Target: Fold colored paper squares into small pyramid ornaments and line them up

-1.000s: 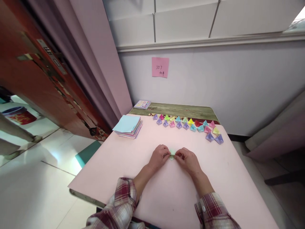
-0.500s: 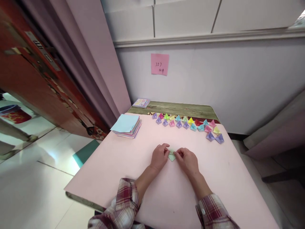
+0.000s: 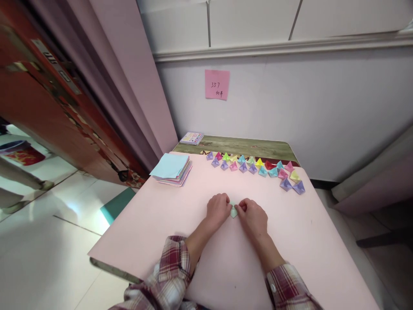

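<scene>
A small pale green folded paper piece (image 3: 234,210) lies on the pink table (image 3: 167,224) between my two hands. My left hand (image 3: 218,209) pinches its left side with curled fingers. My right hand (image 3: 254,216) pinches its right side, fingers pressed together. Both hands rest on the tabletop and touch the paper. Most of the green piece is hidden under my fingertips.
Several finished folded paper shapes (image 3: 254,168) in many colours sit in two rows at the table's far edge. A stack of coloured square sheets (image 3: 171,168) lies at the far left. A small printed pack (image 3: 192,137) rests on the wooden surface (image 3: 258,148) behind. A pink note (image 3: 217,84) hangs on the wall.
My hands have drawn closer together over the green paper, which now shows less between the fingers. The view shifted slightly.
</scene>
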